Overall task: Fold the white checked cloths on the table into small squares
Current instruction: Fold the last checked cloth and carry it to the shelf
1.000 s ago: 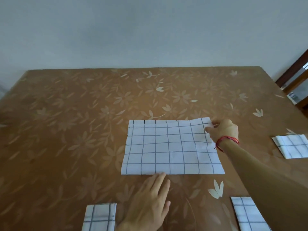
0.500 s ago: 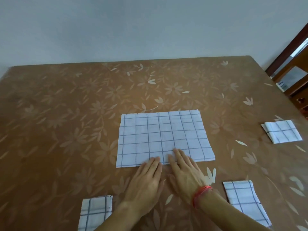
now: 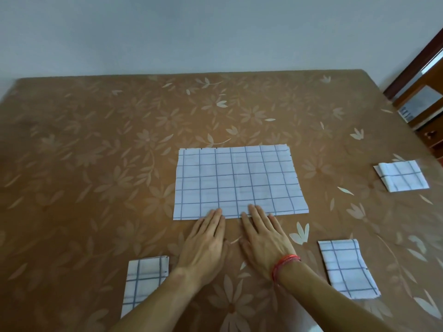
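Hands flat, fingers straight — left hand (image 3: 206, 245) and right hand (image 3: 266, 243) grip nothing, fingertips pressing near edge of white blue-checked rectangular cloth (image 3: 237, 180); uneven pressure likely skews fold.

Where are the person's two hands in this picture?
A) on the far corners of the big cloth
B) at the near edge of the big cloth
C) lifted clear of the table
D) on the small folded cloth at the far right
B: the left hand and the right hand lie flat side by side, touching the near edge of the big cloth.
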{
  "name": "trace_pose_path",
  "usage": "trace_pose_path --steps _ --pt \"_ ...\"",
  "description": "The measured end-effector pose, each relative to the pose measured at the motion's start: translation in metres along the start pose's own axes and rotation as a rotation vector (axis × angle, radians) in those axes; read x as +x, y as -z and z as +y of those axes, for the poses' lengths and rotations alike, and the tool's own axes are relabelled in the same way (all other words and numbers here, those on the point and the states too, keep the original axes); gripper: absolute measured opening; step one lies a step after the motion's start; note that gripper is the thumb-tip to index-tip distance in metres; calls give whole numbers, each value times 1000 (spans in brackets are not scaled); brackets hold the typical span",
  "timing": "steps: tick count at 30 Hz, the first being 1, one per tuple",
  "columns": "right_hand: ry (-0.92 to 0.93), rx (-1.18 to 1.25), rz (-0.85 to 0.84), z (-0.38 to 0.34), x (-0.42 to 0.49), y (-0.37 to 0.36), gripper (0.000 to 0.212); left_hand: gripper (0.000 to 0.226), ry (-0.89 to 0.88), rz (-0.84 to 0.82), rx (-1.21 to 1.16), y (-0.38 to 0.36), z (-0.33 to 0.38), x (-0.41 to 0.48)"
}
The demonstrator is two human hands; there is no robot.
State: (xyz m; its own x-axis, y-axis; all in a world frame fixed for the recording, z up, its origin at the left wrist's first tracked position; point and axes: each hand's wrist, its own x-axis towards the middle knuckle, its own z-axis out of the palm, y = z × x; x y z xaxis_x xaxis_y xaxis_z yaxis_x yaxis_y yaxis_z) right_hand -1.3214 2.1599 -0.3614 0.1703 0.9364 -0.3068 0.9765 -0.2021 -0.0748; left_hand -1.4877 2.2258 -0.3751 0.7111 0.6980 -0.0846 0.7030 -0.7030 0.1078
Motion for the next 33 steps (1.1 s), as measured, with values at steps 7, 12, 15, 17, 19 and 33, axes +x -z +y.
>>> trace_pose_path --steps 7,12,15,17,19,33 --pt "-8 -1 -2 -16 3 10 73 59 188 -88 15 8 -39 -24" --pt "80 55 75 -52 11 8 58 68 241 -77 6 12 -47 -29" --pt "217 85 38 -76 15 4 61 64 225 -92 -51 13 -47 -29" --pt "269 66 39 -88 18 0 61 58 204 -129 -58 17 -48 -29" --pt "267 50 26 -92 22 -5 62 67 181 -191 -43 22 -50 -29" --pt "-62 42 -90 7 -16 4 66 57 242 -272 -106 29 -48 -26"
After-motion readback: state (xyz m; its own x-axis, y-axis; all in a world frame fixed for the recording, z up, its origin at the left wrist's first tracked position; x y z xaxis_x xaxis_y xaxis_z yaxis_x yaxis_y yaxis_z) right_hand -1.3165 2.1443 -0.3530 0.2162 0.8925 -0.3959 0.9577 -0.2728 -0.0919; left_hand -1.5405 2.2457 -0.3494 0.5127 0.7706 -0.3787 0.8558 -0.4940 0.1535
